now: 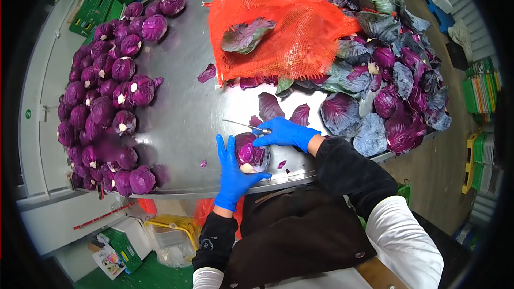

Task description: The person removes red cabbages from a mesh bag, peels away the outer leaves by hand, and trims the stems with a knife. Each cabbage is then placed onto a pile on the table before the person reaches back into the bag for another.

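A red cabbage [251, 152] sits on the metal table near its front edge, its pale cut stem end towards me. My left hand [234, 176], in a blue glove, lies along the cabbage's left side with fingers spread and the thumb stretched below it. In my gloved right hand [286, 132] is a knife [242, 124], its thin blade pointing left above the cabbage. The fingertips of that hand reach the cabbage's upper right side. Loose purple leaves [271, 106] lie just beyond, and small scraps [282, 164] are beside the cabbage.
Many whole red cabbages [101, 109] are piled along the left side of the table [184, 83]. An orange mesh sack [278, 21] with a loose leaf on it lies at the back. A heap of outer leaves [393, 88] covers the right side. Green crates [95, 13] stand beyond the table.
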The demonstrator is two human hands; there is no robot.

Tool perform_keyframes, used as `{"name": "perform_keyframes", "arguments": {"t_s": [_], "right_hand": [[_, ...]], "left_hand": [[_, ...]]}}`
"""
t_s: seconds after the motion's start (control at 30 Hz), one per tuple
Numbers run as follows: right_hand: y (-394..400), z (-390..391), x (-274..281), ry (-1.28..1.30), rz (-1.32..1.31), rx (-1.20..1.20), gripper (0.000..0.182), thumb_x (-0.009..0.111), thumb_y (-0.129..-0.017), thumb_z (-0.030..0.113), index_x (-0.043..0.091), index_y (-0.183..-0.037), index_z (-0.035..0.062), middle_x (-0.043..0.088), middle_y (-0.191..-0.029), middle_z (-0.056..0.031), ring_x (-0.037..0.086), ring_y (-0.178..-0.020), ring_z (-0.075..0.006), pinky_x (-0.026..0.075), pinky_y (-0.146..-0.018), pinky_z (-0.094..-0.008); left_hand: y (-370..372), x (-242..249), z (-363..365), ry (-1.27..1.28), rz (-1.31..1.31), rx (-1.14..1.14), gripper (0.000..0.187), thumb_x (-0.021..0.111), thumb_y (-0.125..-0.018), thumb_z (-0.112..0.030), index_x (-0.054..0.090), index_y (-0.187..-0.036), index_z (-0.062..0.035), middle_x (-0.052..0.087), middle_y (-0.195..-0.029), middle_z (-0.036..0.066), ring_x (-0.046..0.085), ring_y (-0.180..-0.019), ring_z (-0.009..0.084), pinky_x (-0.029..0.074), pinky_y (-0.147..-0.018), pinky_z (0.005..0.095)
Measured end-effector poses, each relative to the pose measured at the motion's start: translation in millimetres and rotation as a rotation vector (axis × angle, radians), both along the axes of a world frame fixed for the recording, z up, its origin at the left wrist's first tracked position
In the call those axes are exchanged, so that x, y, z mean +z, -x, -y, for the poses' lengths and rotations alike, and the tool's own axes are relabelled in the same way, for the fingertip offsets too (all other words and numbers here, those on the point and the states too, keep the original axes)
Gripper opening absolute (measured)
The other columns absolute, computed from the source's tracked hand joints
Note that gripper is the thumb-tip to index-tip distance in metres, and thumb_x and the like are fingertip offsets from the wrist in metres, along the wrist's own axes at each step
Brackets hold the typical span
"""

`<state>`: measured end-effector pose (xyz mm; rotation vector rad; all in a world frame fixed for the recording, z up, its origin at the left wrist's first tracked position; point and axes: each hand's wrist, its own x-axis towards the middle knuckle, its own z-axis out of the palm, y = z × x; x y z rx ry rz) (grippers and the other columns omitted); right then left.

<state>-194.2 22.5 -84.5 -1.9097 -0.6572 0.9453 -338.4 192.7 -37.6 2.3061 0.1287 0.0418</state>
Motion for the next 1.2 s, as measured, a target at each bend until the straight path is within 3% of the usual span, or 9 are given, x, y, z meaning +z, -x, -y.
{"name": "perform_keyframes", "arguments": {"t_s": [0.3, 0.37, 0.53, 0.7, 0.8, 0.87, 0.97, 1.13, 1.2], "right_hand": [[-15, 18, -35, 0.158, 0.405, -0.233, 0.032, 0.061, -0.081, 0.034, 0.064, -0.094, 0.0044, 0.065, -0.086, -0.0202, 0.062, -0.08, -0.039, 0.051, -0.072, -0.0432], [-25, 30, -24, 0.455, 0.365, -0.363, 0.023, 0.061, -0.082, 0.026, 0.065, -0.095, 0.0082, 0.065, -0.089, -0.0189, 0.063, -0.082, -0.0372, 0.051, -0.072, -0.0429], [33, -21, 58, -0.3, 0.177, -0.301, 0.056, 0.074, -0.074, 0.042, 0.057, -0.12, 0.0155, 0.058, -0.106, -0.0104, 0.061, -0.096, -0.0263, 0.048, -0.085, -0.0362], [48, -16, 39, -0.164, -0.081, -0.451, 0.031, 0.069, -0.074, 0.022, 0.063, -0.1, 0.0061, 0.062, -0.098, -0.0187, 0.063, -0.087, -0.0332, 0.05, -0.076, -0.0406], [32, 48, -11, 0.242, 0.388, -0.531, 0.027, 0.07, -0.072, 0.015, 0.063, -0.097, 0.0049, 0.063, -0.094, -0.0197, 0.064, -0.081, -0.0338, 0.052, -0.069, -0.0392], [28, 49, 20, 0.462, 0.433, -0.545, 0.04, 0.072, -0.074, 0.021, 0.061, -0.11, 0.0085, 0.06, -0.107, -0.0199, 0.064, -0.089, -0.0312, 0.052, -0.073, -0.0363], [42, -10, 56, -0.058, 0.265, -0.486, 0.069, 0.074, -0.077, 0.031, 0.044, -0.135, 0.0106, 0.06, -0.115, -0.0186, 0.059, -0.107, -0.0289, 0.047, -0.089, -0.0365], [61, -40, 3, -0.26, 0.027, -0.58, 0.043, 0.068, -0.083, 0.031, 0.059, -0.116, 0.0051, 0.064, -0.108, -0.0167, 0.064, -0.098, -0.0282, 0.049, -0.083, -0.0356], [55, -18, -23, 0.094, 0.423, -0.509, 0.026, 0.064, -0.083, 0.021, 0.06, -0.103, 0.0054, 0.066, -0.088, -0.0155, 0.066, -0.079, -0.0298, 0.051, -0.068, -0.0372]], "left_hand": [[-11, -10, -24, 0.209, -0.015, 0.025, 0.112, 0.092, -0.049, -0.029, 0.03, -0.138, -0.0009, 0.04, -0.131, 0.016, 0.043, -0.123, 0.0283, 0.035, -0.106, 0.0388], [-10, -23, -36, 0.362, -0.018, 0.041, 0.109, 0.091, -0.05, -0.027, 0.031, -0.138, -0.0014, 0.04, -0.132, 0.014, 0.044, -0.122, 0.0261, 0.037, -0.104, 0.0369], [-19, -25, -40, 0.452, -0.091, 0.099, 0.107, 0.09, -0.055, -0.026, 0.029, -0.139, -0.0007, 0.04, -0.133, 0.014, 0.045, -0.12, 0.0259, 0.038, -0.103, 0.0363], [-12, -48, -76, 0.553, -0.192, 0.105, 0.107, 0.088, -0.058, -0.023, 0.025, -0.142, -0.0022, 0.039, -0.133, 0.016, 0.045, -0.12, 0.0257, 0.039, -0.102, 0.0358], [-12, -29, -81, 0.904, -0.296, 0.208, 0.107, 0.088, -0.058, -0.023, 0.024, -0.142, -0.0027, 0.038, -0.134, 0.017, 0.043, -0.121, 0.0264, 0.038, -0.104, 0.0364], [-16, -42, -86, 0.736, -0.269, 0.126, 0.108, 0.088, -0.058, -0.024, 0.024, -0.142, -0.0016, 0.038, -0.134, 0.017, 0.043, -0.122, 0.0271, 0.037, -0.104, 0.0369], [-17, -42, -83, 0.535, -0.206, -0.001, 0.11, 0.089, -0.057, -0.028, 0.024, -0.141, 0.0009, 0.037, -0.135, 0.018, 0.043, -0.122, 0.0285, 0.036, -0.104, 0.0377], [-15, -36, -62, 0.249, -0.143, 0.149, 0.11, 0.089, -0.059, -0.03, 0.023, -0.141, 0.0021, 0.036, -0.135, 0.02, 0.04, -0.124, 0.0299, 0.035, -0.104, 0.038], [-14, -33, -69, 0.491, -0.182, 0.186, 0.108, 0.088, -0.06, -0.03, 0.023, -0.141, 0.0009, 0.036, -0.135, 0.02, 0.04, -0.124, 0.0299, 0.035, -0.105, 0.0383]]}}
